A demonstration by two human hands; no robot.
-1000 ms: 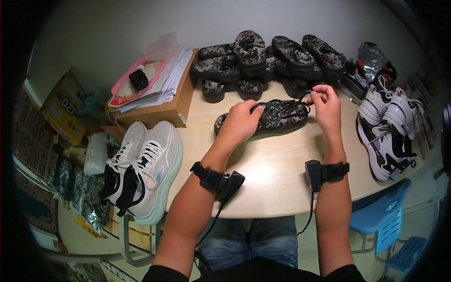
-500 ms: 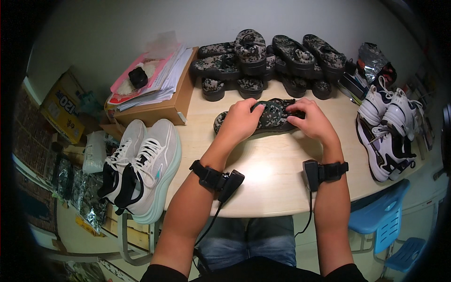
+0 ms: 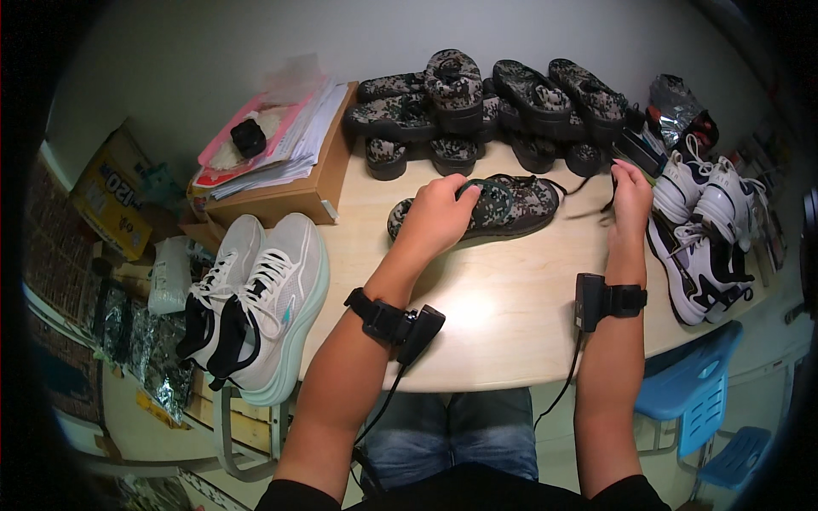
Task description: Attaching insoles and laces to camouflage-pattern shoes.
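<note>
Pale table against a plain wall, with matching footwear piled beyond both hands. One camouflage shoe lies with its long axis running left to right, from under the left hand toward the right. The left hand is nearer, clasping the shoe's left part from above, thumb on top. Well apart from it, the right hand is clear of the shoe's right end, its fingertips apparently pinching a dark lace that leads from that end. White sneakers stand just right of this hand.
</note>
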